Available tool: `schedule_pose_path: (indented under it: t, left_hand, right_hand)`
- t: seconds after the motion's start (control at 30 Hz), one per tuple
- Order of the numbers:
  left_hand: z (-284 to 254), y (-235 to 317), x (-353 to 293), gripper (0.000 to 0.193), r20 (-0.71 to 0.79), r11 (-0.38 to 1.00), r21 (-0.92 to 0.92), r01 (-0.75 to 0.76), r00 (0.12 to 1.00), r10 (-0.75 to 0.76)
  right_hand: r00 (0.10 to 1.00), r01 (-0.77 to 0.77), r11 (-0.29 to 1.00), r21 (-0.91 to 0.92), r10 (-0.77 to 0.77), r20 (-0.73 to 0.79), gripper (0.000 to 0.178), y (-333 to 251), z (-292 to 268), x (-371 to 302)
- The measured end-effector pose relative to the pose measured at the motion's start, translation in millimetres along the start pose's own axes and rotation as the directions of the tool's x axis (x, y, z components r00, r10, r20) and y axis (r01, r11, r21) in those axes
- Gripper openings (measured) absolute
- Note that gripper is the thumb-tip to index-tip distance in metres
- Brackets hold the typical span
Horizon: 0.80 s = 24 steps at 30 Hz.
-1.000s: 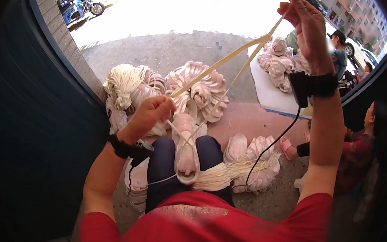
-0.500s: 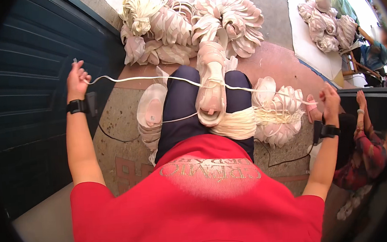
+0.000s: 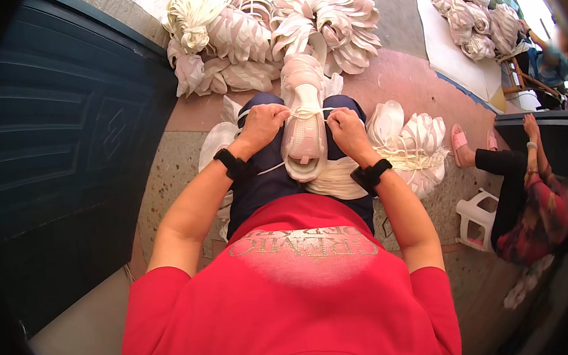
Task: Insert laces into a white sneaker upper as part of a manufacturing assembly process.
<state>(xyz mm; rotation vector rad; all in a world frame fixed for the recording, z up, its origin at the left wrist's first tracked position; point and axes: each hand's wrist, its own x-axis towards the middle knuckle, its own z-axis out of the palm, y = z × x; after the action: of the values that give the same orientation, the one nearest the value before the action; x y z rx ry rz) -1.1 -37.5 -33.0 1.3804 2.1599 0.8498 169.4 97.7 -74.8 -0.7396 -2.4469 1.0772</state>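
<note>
A pale pink shoe upper (image 3: 303,146) lies lengthwise between my thighs, its heel opening toward me. A white shoelace (image 3: 307,112) crosses over its middle. Just left of the upper, my left hand (image 3: 263,127) pinches the lace with closed fingers. My right hand (image 3: 350,133) is closed on the lace at the other side, close to the upper. Across my right thigh lies a bundle of cream laces (image 3: 337,179), partly covered by my right wrist.
Large piles of pink shoe uppers (image 3: 328,24) lie beyond my knees. More uppers (image 3: 213,146) sit by my left leg and a tied bundle (image 3: 414,142) by my right. A dark blue door (image 3: 62,155) stands left. At right, another person sits near a white stool (image 3: 477,219).
Both hands have come inward from wide apart to the upper. The lace, stretched out long before, now runs short between them over the upper.
</note>
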Motion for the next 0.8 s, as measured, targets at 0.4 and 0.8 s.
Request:
schedule_pose_path:
  t: [0.4,0.8]
  left_hand:
    - [19,1,-15,0.008,-0.214,0.946,0.302,-0.121,0.958,0.191]
    - [20,1,0,0.007,-0.089,0.909,0.398,-0.123,0.981,0.172]
  right_hand:
    - [0.959,0.243,0.901,-0.360,-0.166,0.230,0.009,-10,-3,14]
    - [0.930,0.348,0.742,-0.572,-0.196,0.312,0.006,-19,6,18]
